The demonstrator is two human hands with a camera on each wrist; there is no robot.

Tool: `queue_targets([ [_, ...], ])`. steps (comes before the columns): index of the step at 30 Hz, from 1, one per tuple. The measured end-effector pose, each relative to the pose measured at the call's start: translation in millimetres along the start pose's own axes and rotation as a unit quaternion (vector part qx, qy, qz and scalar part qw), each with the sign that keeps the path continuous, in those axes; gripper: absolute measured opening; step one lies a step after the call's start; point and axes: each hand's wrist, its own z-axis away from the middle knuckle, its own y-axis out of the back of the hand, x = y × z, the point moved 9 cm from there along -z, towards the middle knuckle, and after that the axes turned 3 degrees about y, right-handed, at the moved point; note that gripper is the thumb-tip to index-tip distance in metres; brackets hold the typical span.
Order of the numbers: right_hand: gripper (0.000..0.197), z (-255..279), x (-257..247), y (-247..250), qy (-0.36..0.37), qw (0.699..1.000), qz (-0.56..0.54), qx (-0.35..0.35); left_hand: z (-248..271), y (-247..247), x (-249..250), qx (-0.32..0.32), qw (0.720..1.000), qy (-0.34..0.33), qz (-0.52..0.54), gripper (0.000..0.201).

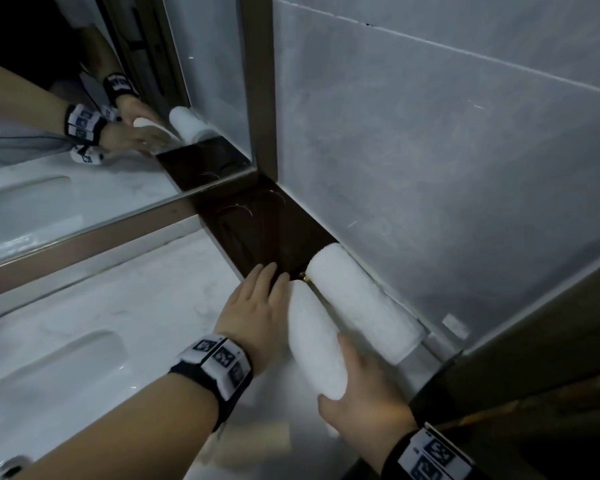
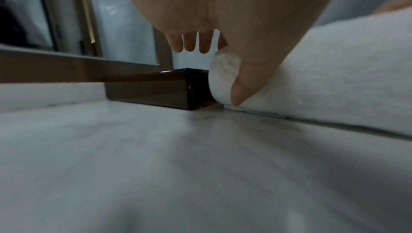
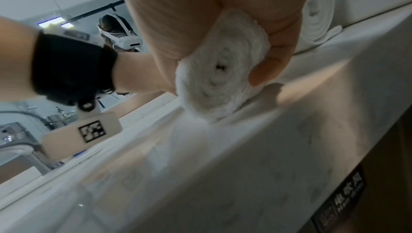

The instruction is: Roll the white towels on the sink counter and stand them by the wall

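Left hand lies flat, fingers straight and loose, its thumb edge against the far end of the nearer rolled towel — touching, not grasping. Beyond its fingertips a dark box fills the corner under the mirror. To its right, the right hand curls round the near end of that same roll, thumb on one side and fingers on the other, as the right wrist view shows, with the spiral end face bare between them.

Both rolls lie on their sides on the white marble bench. The second rolled towel sits just right of the held one, pressed along the foot of the grey tiled wall.

Risks, as I judge them: tipping the held roll upright with only one end pinched could let the outer layer slip and the coil loosen. The loose flap visible on the wall-side roll may likewise unwind when it is lifted. Standing a soft roll on a slick bench, it may topple — or knock its neighbour.

Writing: a dark label on the cabinet front below the right hand shows Chinese characters and small Latin letters, too blurred to read surely. Square black-and-white code markers sit on the wristbands.
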Motion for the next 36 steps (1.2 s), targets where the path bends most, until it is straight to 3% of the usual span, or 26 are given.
queue_targets([
  [7, 0.088, -11, -1, 1, 0.021, 1.000, -0.020, 0.010, 63, -39, -30, -0.068, 0.993, 0.054, 0.081, 0.081],
  [18, 0.087, -13, 3, 17, 0.014, 0.997, -0.052, 0.046, 79, -67, -28, -0.184, 0.981, 0.057, 0.020, 0.076],
  [28, 0.089, -27, -25, 38, 0.043, 0.993, 0.099, 0.038, 81, -74, -26, -0.221, 0.973, 0.069, 0.021, 0.074],
  [33, 0.078, 4, -43, 36, 0.153, 0.980, 0.112, 0.065, 77, -77, -28, -0.228, 0.970, 0.080, 0.024, 0.074],
  [36, 0.077, 45, -37, 39, 0.189, 0.961, 0.129, 0.155, 77, -77, -27, -0.215, 0.972, 0.086, 0.028, 0.077],
])
